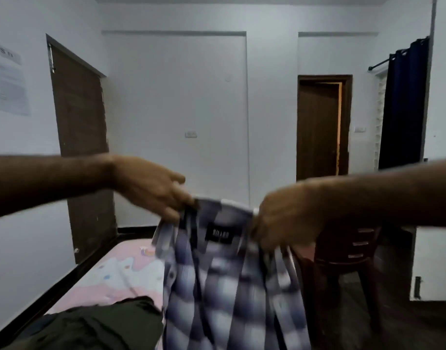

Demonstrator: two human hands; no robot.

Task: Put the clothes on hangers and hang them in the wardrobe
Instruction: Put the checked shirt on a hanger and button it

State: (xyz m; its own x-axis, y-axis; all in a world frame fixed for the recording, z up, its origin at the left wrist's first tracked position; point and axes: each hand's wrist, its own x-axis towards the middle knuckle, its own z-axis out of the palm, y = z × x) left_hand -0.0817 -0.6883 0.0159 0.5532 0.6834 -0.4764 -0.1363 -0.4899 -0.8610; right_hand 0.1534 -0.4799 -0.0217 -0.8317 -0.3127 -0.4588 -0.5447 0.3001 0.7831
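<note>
**Checked shirt held up by the collar, hanger yet to appear**

A bed (pixel 108 281) with a pink patterned sheet lay below and to the outside of the left hand (pixel 151 188), a dark green garment (pixel 95 324) heaped on its near end. A dark plastic chair (pixel 353 251) stood just beyond and below the right hand (pixel 285 218). Between the two hands hung a blue-and-white checked shirt (pixel 224 286), its black neck label facing the wearer. Each hand pinched the collar at its own side, fingers curled into the cloth, apparently to spread the neck open for a hanger. No hanger or wardrobe showed in view. A brown door (pixel 80 137) stood behind the left forearm, and another door (pixel 320 127) above the right.
</note>
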